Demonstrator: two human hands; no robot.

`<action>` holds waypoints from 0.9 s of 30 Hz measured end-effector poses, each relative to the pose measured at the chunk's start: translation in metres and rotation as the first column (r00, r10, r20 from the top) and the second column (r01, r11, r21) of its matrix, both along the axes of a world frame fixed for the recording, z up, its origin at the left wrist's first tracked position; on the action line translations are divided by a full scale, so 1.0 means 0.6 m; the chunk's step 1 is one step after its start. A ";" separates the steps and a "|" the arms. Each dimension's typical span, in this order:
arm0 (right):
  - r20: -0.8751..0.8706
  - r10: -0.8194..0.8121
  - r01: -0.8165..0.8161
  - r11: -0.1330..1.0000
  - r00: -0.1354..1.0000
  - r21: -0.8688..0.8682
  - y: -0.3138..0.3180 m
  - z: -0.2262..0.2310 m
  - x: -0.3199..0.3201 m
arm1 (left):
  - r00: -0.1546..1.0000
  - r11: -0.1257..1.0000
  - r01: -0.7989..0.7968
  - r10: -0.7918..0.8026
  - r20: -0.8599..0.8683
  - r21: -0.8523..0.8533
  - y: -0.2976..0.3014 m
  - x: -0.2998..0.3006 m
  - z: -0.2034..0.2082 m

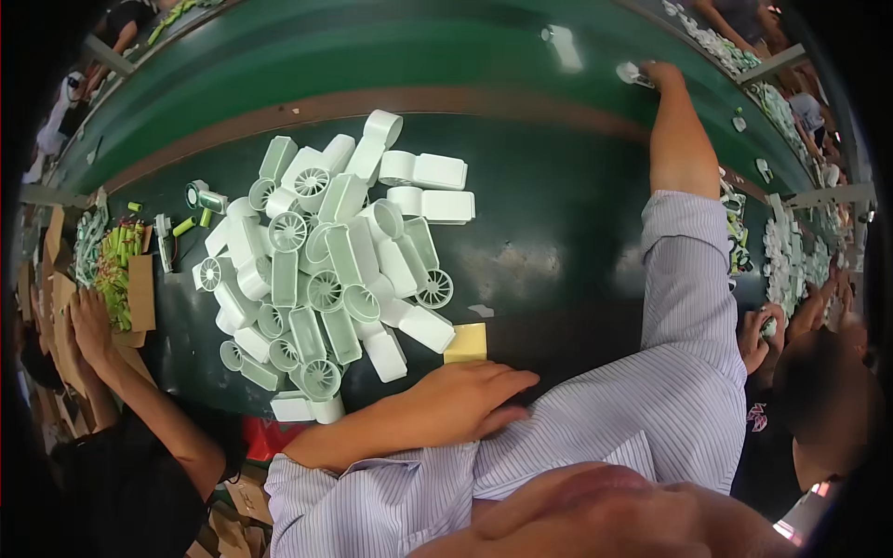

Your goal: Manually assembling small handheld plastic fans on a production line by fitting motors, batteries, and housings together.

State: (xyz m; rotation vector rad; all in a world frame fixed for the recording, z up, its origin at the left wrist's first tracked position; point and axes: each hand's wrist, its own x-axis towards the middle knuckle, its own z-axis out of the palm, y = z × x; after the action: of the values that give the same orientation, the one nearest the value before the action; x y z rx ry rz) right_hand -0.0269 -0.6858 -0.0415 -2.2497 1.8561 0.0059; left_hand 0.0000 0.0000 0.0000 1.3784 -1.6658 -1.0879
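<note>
My right arm reaches far across to the green conveyor belt (419, 65). There my right hand (660, 74) has its fingers closed at a small white plastic part (632, 73), whose exact kind I cannot make out. Close to my body, my left hand (474, 389) lies palm down at the table's near edge, fingers loosely stretched and holding nothing. Just beyond it is a yellow square pad (465, 342). Left of centre, a big heap of pale green-white plastic handheld-fan shells (349, 246), with round slotted heads and box-shaped handles, covers the dark green table (539, 242).
Left of the heap lie a fan assembly (205, 198) and loose green battery cells (184, 226). A cardboard box (141, 293) beside many wired green cells stands by a co-worker's hand (90, 325). Another white part (564, 48) lies on the belt. Other people work at right.
</note>
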 end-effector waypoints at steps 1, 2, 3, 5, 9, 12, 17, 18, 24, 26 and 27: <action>-0.119 0.116 -0.131 0.983 0.986 -0.125 -0.004 -0.006 0.002 | 1.000 1.000 -0.019 0.019 -0.003 -0.008 -0.002 -0.007 0.001; -0.249 0.209 -0.267 0.935 0.946 -0.231 -0.007 -0.011 -0.003 | 0.999 0.999 -0.035 0.035 -0.008 -0.017 -0.003 -0.015 0.001; -0.240 0.196 -0.253 0.938 0.951 -0.236 -0.008 -0.015 -0.005 | 1.000 1.000 -0.022 0.022 0.003 -0.020 0.001 -0.006 0.001; 0.113 0.003 0.037 0.937 0.994 -0.348 -0.009 -0.009 -0.039 | 1.000 0.996 -0.019 0.020 0.011 -0.088 0.004 0.015 0.000; 0.756 0.167 -0.034 0.982 0.632 -0.188 0.193 0.039 0.046 | 0.994 0.993 -0.110 0.109 -0.012 -0.051 0.003 0.000 0.000; 0.876 0.255 -0.066 0.966 0.409 -0.251 0.255 0.119 -0.007 | 0.995 0.992 -0.086 0.081 -0.057 -0.092 0.009 -0.011 0.009; 0.793 0.441 -0.388 0.877 0.420 -0.282 0.411 0.238 -0.070 | 0.974 0.990 -0.123 0.106 -0.199 -0.074 0.013 -0.014 0.019; 0.752 0.446 -0.476 0.856 0.486 -0.201 0.505 0.275 -0.076 | 0.952 0.982 -0.183 0.165 -0.258 -0.047 0.020 -0.015 0.023; 0.424 0.836 -0.908 0.413 0.349 -0.067 0.877 0.243 -0.188 | 0.712 0.815 -0.564 0.398 -0.579 -0.133 0.039 -0.039 0.029; 0.439 0.852 -0.930 0.358 0.287 -0.086 0.942 0.199 -0.224 | 0.773 0.851 -0.512 0.397 -0.495 -0.119 0.047 -0.047 0.041; 0.496 0.821 -0.921 0.377 0.283 -0.099 0.965 0.178 -0.237 | 0.779 0.856 -0.504 0.392 -0.489 -0.115 0.052 -0.049 0.040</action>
State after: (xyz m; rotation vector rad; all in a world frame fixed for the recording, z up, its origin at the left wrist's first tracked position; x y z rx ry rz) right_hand -0.1691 -0.1066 0.0655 -2.4821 0.1437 -0.1466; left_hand -0.0295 0.0310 0.0240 1.1687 -1.0112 -0.8069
